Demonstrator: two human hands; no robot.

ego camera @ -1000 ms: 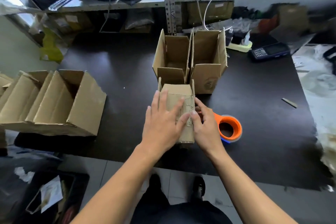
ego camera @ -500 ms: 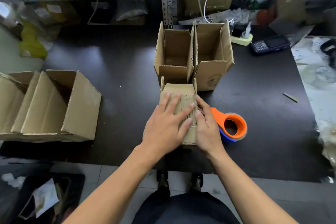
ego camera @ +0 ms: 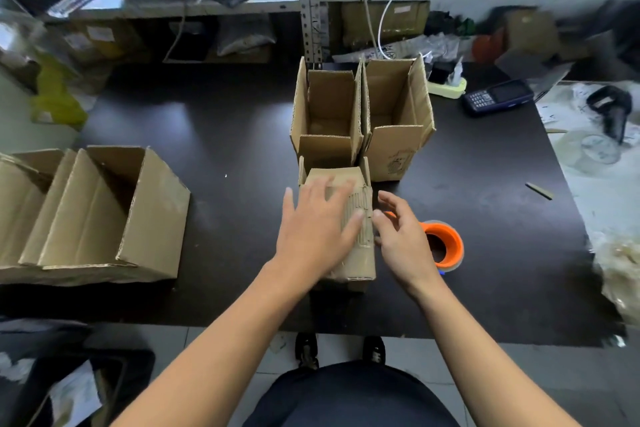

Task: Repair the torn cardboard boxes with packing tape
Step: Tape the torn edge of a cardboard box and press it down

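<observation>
On the dark table [ego camera: 214, 135], near its near edge, a small cardboard box [ego camera: 360, 253] lies under the left hand [ego camera: 313, 236], whose straight, spread fingers rest flat on its top. The right hand [ego camera: 401, 239] hovers just right of the box, fingers loosely curled and apart, holding nothing. The orange tape dispenser [ego camera: 445, 243] sits just beyond it to the right.

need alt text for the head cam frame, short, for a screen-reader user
A person's left hand lies flat on a small cardboard box at the near edge of a dark table, while the right hand hovers open beside it, in front of an orange tape dispenser. Two open boxes stand behind; larger boxes lie to the left.
</observation>
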